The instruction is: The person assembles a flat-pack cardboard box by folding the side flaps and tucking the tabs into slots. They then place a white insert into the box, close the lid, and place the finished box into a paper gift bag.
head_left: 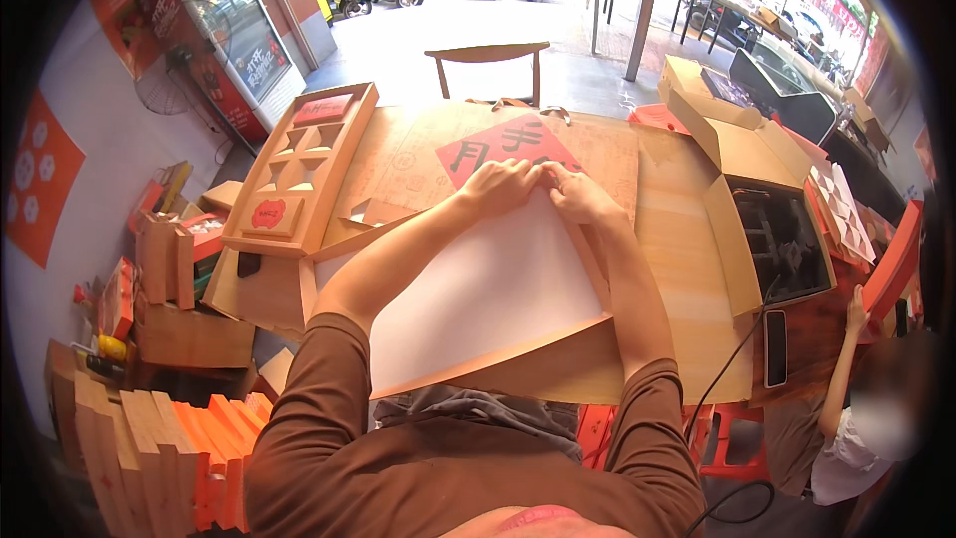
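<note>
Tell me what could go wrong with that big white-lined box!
Both hands meet at its far corner. If the left hand or right hand presses too hard, the white-lined box might crease there. Its near left corner looks close to the edge of the table, so a tug that way could make it slip. And the black cable hanging near the right arm might get snagged.

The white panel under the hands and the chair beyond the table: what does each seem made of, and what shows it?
White panel: probably paperboard, matte; it looks smooth, with tan borders seemingly folded. Chair: likely wood, finish unclear; its curved brown form suggests it, but grain isn't discernible.
</note>
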Available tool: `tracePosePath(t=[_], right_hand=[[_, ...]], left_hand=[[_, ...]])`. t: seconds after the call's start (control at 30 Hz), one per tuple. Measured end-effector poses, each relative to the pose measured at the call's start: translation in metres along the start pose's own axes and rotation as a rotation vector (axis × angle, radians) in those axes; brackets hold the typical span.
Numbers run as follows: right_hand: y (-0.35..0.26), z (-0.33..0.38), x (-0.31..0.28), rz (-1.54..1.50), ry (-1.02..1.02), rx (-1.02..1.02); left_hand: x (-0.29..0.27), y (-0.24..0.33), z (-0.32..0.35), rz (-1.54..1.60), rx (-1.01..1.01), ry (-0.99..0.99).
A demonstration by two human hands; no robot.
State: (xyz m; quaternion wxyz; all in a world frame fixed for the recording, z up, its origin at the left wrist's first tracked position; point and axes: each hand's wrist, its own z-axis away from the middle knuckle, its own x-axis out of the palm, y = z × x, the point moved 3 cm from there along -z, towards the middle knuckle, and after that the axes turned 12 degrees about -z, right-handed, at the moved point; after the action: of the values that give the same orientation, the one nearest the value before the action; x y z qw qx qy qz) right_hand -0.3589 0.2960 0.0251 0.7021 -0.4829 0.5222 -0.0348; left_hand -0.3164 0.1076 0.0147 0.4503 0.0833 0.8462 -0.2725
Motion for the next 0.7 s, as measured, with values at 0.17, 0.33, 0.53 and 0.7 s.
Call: tracePosePath(t=[0.17,0.33,0.53,0.7], right_hand=[[0.002,0.010,0.002,-0.056,-0.048,0.035],[0.011,-0.001,0.016,0.075,0.075,-0.064],[0.000,0.000,0.024,0.047,0.164,-0.073],[0.002,-0.002,0.017,0.059,0.105,-0.038]], left_hand=[[-0.038,0.020,0.022,-0.311,0.261,0.170],[-0.040,0.043,0.019,-0.331,0.245,-0.075],[-0.035,0.047,0.002,-0.209,0.090,-0.188],[-0.025,0.041,0.009,-0.144,0.058,-0.141]])
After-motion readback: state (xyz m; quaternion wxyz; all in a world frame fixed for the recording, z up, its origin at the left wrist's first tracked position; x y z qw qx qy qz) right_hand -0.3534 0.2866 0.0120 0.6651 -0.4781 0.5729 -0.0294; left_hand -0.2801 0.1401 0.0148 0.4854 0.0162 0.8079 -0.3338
